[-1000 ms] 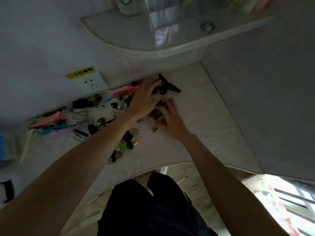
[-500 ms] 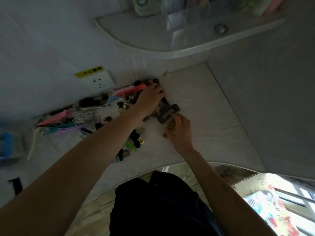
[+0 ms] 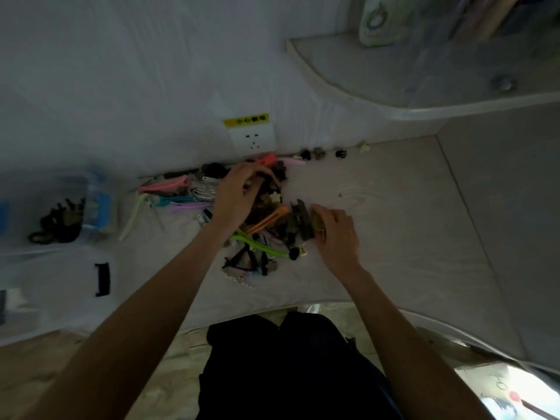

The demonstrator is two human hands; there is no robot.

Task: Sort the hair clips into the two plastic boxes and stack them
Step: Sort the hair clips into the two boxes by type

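Lying heaped on the table, the hair clips sit between both hands: the left hand curls its grip into the pile's far side, the right hand pinches a brown clip at its right edge.

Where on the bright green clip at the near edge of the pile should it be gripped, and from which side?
Grip the green clip at its right tip, coming from the near right. It is long and thin and lies flat; that tip sticks out over bare table, while its left end lies among other clips beside the left hand. Probably a pinch across its narrow width suits best.
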